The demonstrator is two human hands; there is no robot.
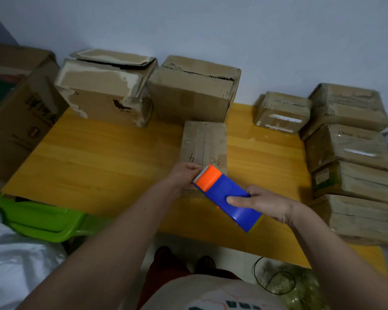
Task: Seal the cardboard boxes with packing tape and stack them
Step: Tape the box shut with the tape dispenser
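A small flat cardboard box (204,142) with handwritten marks lies in the middle of the yellow wooden table (103,157). My right hand (262,202) grips a blue tape dispenser (226,198) with an orange toothed head, held over the box's near end. My left hand (184,175) pinches at the toothed head of the dispenser, right at the box's near edge. Whether tape is drawn out is hard to tell.
Two larger worn boxes (108,90) (193,90) stand at the back against the wall. A taped small box (280,113) and a stack of several taped boxes (349,148) fill the right side. A big box (20,104) and green plastic item (43,220) sit left.
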